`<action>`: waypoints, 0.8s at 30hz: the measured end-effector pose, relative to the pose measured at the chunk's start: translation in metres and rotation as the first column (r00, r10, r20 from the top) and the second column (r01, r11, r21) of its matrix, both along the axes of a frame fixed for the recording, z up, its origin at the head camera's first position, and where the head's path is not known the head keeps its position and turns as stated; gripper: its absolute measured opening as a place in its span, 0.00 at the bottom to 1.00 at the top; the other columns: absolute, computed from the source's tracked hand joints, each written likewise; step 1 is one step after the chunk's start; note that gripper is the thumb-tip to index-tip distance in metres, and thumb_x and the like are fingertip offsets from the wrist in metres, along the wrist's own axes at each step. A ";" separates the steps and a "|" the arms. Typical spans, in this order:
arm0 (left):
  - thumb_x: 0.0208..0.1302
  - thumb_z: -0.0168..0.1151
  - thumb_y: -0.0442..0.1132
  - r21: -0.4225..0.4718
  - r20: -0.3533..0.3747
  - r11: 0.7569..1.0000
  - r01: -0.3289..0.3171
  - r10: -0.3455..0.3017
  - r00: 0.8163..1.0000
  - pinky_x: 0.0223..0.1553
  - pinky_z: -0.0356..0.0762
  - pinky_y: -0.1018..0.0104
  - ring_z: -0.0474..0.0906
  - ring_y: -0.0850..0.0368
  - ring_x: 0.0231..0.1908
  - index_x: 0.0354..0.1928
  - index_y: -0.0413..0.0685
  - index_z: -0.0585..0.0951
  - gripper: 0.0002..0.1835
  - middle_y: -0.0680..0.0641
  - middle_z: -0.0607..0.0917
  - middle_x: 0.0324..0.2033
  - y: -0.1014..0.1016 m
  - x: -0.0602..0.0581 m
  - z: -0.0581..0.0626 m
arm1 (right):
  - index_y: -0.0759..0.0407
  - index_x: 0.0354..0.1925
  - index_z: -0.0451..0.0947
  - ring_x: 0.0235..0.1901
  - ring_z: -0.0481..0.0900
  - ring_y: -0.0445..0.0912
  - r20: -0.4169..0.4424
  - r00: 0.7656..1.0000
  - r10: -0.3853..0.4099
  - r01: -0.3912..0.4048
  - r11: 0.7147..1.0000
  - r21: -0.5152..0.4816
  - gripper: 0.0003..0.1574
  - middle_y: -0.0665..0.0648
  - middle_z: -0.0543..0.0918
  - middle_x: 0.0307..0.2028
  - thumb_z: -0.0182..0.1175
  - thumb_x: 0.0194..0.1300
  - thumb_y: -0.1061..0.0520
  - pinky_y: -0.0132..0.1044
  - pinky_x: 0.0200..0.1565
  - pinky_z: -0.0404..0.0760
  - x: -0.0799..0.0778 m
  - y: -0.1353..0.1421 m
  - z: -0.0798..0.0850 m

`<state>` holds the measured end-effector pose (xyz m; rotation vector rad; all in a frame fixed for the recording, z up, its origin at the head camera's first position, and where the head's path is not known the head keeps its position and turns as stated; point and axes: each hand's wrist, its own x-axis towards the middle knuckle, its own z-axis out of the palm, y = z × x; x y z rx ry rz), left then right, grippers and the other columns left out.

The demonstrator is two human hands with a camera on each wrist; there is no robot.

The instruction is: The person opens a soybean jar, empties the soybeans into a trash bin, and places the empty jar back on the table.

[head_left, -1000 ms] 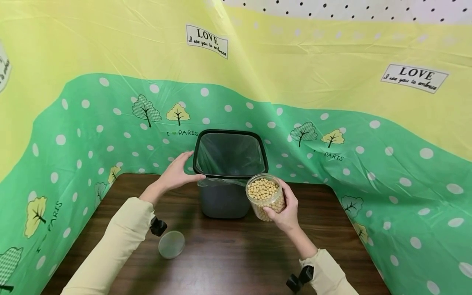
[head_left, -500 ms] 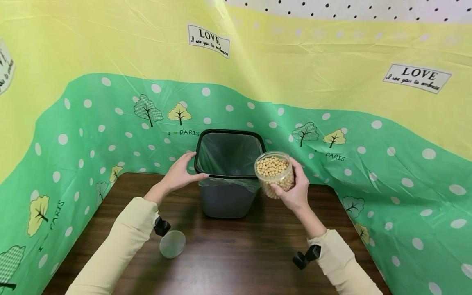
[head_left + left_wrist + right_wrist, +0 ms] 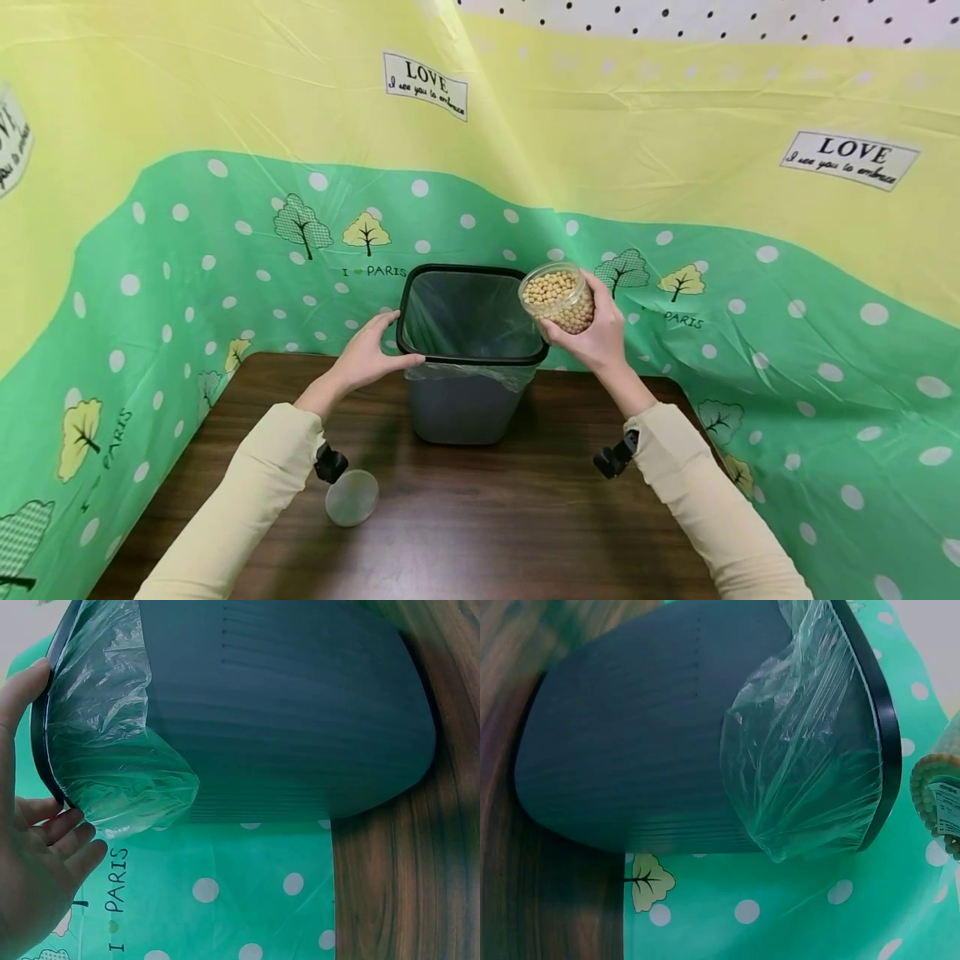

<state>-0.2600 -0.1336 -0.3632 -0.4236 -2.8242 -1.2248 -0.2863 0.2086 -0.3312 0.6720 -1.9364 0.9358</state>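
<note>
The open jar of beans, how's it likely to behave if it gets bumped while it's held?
The jar is probably fairly heavy for its size, since beans fill most of it. With no lid on and the jar tilted, the round beans could roll out. Its smooth clear wall may slip a little under the fingers.

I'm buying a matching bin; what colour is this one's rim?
The rim is black, seen best in the right wrist view.
</note>
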 end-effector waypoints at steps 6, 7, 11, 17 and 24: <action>0.48 0.63 0.63 0.000 -0.002 1.000 -0.002 0.002 1.000 0.59 0.56 0.43 0.52 0.43 0.65 0.69 0.47 0.55 0.51 0.41 0.55 0.67 0.000 0.000 -0.001 | 0.66 0.59 0.65 0.47 0.74 0.58 -0.013 1.000 -0.025 0.026 0.996 0.087 0.54 0.66 0.75 0.50 0.69 0.35 0.43 0.55 0.43 0.74 -0.012 -0.006 0.001; 0.48 0.63 0.63 0.001 -0.001 1.000 -0.001 0.001 1.000 0.59 0.57 0.43 0.52 0.43 0.65 0.69 0.47 0.55 0.51 0.41 0.55 0.67 0.000 0.000 -0.002 | 0.66 0.60 0.65 0.48 0.74 0.58 -0.010 1.000 -0.029 0.030 0.994 0.106 0.55 0.66 0.74 0.51 0.69 0.34 0.44 0.56 0.43 0.74 -0.013 -0.006 0.001; 0.47 0.63 0.64 0.003 0.000 1.000 -0.001 0.001 1.000 0.59 0.57 0.42 0.52 0.43 0.65 0.69 0.48 0.55 0.51 0.40 0.55 0.67 0.000 0.000 -0.003 | 0.66 0.62 0.63 0.50 0.72 0.59 -0.003 1.000 -0.030 0.030 0.984 0.175 0.58 0.68 0.72 0.53 0.70 0.33 0.45 0.57 0.44 0.74 -0.020 -0.007 0.001; 0.48 0.63 0.64 0.007 0.002 1.000 -0.006 0.006 1.000 0.59 0.57 0.42 0.52 0.43 0.65 0.69 0.48 0.54 0.51 0.40 0.55 0.67 -0.001 0.000 -0.005 | 0.65 0.62 0.63 0.48 0.72 0.59 -0.003 1.000 -0.025 0.025 0.972 0.234 0.57 0.67 0.73 0.51 0.71 0.33 0.46 0.56 0.41 0.75 -0.030 -0.007 0.004; 0.47 0.63 0.64 0.016 0.011 1.000 -0.009 0.008 1.000 0.59 0.57 0.42 0.52 0.43 0.65 0.69 0.49 0.54 0.51 0.40 0.54 0.67 -0.001 -0.001 -0.004 | 0.68 0.59 0.64 0.49 0.71 0.59 -0.039 0.999 0.010 0.004 0.938 0.348 0.55 0.68 0.71 0.52 0.70 0.33 0.46 0.57 0.41 0.75 -0.036 -0.007 0.011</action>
